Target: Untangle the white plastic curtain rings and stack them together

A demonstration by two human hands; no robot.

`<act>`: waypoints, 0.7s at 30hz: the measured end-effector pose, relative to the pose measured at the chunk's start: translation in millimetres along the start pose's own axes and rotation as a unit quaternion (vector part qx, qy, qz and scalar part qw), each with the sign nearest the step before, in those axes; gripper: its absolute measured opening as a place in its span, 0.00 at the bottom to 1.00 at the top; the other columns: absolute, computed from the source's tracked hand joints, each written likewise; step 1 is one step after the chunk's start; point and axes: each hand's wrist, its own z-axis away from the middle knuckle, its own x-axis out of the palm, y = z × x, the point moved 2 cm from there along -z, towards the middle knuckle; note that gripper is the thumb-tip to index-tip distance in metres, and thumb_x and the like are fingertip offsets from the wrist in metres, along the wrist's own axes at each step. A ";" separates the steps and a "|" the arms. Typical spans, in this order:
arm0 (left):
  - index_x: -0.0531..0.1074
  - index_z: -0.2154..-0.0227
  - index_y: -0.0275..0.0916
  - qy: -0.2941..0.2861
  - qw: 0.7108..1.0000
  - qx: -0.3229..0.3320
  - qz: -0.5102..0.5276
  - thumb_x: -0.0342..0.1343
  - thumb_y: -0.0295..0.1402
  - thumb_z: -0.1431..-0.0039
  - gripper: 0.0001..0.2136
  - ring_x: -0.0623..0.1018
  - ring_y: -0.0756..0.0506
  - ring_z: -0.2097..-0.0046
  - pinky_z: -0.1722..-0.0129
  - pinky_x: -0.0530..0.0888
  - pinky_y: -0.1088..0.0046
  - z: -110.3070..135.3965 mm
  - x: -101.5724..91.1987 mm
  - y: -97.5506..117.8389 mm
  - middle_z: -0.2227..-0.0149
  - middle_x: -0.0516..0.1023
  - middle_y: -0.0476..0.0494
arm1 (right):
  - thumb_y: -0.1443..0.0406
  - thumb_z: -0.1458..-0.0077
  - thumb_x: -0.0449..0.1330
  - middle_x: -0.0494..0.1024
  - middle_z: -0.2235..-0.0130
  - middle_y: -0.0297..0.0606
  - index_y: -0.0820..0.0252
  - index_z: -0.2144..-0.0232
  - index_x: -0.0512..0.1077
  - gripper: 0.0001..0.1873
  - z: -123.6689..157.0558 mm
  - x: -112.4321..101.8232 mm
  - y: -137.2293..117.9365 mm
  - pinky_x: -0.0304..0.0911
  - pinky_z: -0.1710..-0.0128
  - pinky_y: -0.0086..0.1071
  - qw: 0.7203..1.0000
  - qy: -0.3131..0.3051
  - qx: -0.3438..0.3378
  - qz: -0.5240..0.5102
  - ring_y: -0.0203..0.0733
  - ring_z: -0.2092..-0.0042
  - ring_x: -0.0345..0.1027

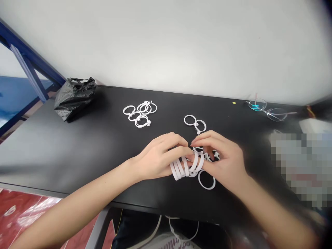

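Several white plastic rings (186, 167) with small clasps hang in a row on the fingers of my left hand (159, 154). Its thumb and fingers are closed round them above the black table. My right hand (228, 160) meets the row from the other side, fingers bent and pinching at the rings nearest it. Just below, a loose white ring (207, 188) lies by my right thumb. More rings (216, 156) show partly behind the right fingers. Beyond the hands lie two rings (196, 123) touching each other. A small pile of similar rings (147, 122) sits farther left.
The black table (103, 138) runs along a white wall (166, 45). A crumpled black plastic bag (76, 98) sits at the far left, beside a blue metal frame (31, 52). Eyeglasses (277, 114) lie at the back right, with a blurred-out patch (301, 166) in front.
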 end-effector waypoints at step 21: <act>0.69 0.60 0.38 0.011 0.990 -0.074 0.123 0.54 0.29 0.37 0.04 0.76 0.47 0.63 0.62 0.73 0.69 3.7 -1.3 -6.3 0.63 0.77 0.41 | 0.69 0.43 0.64 0.81 0.64 0.36 0.53 0.65 0.79 0.05 2.4 1.8 -3.1 0.76 0.62 0.33 0.956 -0.072 0.099 -0.268 0.40 0.62 0.77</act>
